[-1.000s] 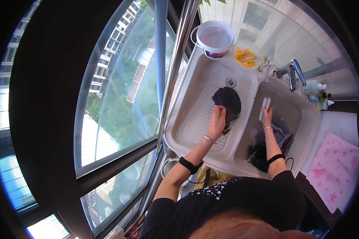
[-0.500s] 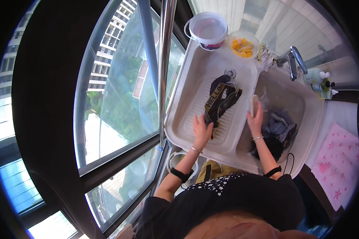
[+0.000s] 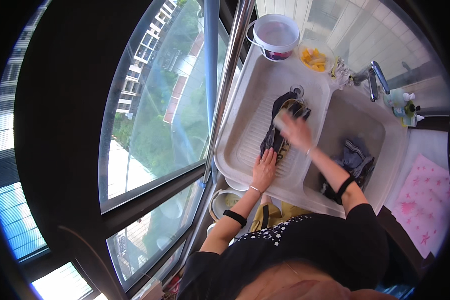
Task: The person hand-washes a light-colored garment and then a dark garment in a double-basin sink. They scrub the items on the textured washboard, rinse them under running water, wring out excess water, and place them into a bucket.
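Note:
A dark, crumpled garment [image 3: 269, 139] with yellowish lettering lies on the ridged washboard part of the left basin [image 3: 246, 131]. On its near end my left hand [image 3: 265, 170] rests flat, fingers stretched out. My right hand [image 3: 297, 134], smeared by motion, reaches across to the garment's middle. It is closed around a pale oblong block [image 3: 279, 119], which could be a brush or a bar of soap; the blur hides which. Part of the garment is covered by this hand. More wet dark and grey-blue clothes [image 3: 356, 155] lie in the right basin, beneath my right forearm.
Behind the left basin stand a white bucket [image 3: 276, 32] and a bowl of yellow pieces [image 3: 315, 59]. A tap [image 3: 374, 82] and several bottles [image 3: 407, 107] are at the right basin's back. A pink-patterned cloth [image 3: 422, 200] lies at right. A metal pole [image 3: 230, 82] rises along the left.
My right hand has moved left from above the divider onto the garment, carrying the pale block. My left hand now lies flatter on the garment, whose near part has been turned or shifted.

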`<state>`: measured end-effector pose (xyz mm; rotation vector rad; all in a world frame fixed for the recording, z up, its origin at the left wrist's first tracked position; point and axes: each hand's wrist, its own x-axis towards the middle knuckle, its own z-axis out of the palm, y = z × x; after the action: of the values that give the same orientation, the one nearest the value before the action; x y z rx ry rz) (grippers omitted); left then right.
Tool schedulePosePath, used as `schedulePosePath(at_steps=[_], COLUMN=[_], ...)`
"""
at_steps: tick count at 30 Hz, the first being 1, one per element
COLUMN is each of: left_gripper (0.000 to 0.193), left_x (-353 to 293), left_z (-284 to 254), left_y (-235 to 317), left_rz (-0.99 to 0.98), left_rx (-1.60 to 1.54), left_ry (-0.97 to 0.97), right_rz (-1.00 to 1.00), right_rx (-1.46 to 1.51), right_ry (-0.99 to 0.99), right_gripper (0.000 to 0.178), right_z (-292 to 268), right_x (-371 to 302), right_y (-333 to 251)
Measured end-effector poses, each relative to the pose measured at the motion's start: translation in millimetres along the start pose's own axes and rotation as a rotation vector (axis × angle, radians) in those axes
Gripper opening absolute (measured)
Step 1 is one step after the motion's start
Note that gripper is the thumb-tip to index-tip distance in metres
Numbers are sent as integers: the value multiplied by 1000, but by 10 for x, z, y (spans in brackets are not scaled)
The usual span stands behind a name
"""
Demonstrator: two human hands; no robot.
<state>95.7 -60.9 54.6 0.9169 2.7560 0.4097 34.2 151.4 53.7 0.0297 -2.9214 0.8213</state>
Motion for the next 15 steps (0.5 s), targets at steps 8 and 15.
schedulePosePath(at_steps=[8, 15], left_gripper=[51, 49], left_x=[-112, -95], left_z=[-62, -121], left_y=[7, 50], left_rz=[0, -29], left_rx=[39, -28], left_ry=[-6, -97], right_rz=[133, -224], right_rx=[-239, 53], right_ry=[-32, -548], right_gripper=[60, 65], right_z=[-23, -117], right_x=[389, -191], right_y=[319, -376])
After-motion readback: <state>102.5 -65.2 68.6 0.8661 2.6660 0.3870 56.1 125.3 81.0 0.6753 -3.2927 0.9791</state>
